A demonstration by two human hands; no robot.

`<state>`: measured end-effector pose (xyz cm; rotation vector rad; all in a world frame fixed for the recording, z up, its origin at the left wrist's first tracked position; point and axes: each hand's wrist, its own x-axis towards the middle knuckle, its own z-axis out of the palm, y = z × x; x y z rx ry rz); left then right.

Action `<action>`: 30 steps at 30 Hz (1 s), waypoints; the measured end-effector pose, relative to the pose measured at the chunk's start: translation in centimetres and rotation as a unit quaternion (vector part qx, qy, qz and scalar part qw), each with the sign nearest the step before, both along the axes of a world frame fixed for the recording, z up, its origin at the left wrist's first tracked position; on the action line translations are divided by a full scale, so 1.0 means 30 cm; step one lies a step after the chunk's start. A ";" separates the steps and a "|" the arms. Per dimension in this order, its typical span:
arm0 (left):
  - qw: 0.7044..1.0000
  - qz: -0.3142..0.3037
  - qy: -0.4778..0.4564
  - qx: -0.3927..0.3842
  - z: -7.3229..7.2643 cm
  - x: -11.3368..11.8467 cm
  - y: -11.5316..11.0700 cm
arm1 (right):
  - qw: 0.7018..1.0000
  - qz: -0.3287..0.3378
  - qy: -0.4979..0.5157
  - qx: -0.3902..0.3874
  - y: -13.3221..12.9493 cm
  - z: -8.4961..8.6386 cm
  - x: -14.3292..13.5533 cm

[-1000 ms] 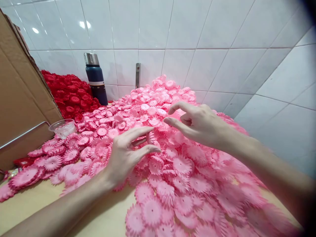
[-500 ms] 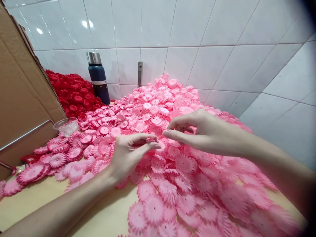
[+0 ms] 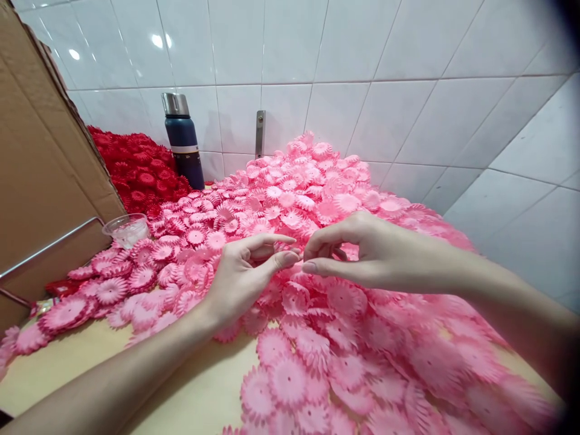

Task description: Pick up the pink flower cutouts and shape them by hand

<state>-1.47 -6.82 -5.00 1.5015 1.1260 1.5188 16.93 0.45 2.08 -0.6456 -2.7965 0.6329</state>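
The left hand (image 3: pixel 240 272), half-curled, and the right hand (image 3: pixel 371 251), thumb near forefinger, now nearly meet, placing both at one spot, contents unclear, above scalloped pink petal discs (image 3: pixel 290 379) heaped toward the tabletop's (image 3: pixel 194 386) wall-side edge.

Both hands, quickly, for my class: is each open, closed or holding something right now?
Left hand: fingers curled towards the thumb; any grip cannot be told.
Right hand: thumb and forefinger close together; whether they pinch anything cannot be told.
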 end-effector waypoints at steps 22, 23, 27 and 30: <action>0.986 -0.003 -0.112 -0.122 0.016 -0.009 0.011 | 0.998 0.020 0.048 0.025 0.007 -0.006 0.005; 0.987 -0.005 -0.109 -0.122 0.014 -0.012 0.013 | 0.998 0.017 0.050 0.028 0.010 -0.003 0.009; 0.987 -0.035 -0.096 -0.125 0.003 -0.020 0.019 | 0.998 0.012 0.055 0.037 0.015 0.004 0.016; 0.988 -0.034 -0.079 -0.129 -0.003 -0.023 0.021 | 0.998 0.015 0.050 0.029 0.016 0.003 0.015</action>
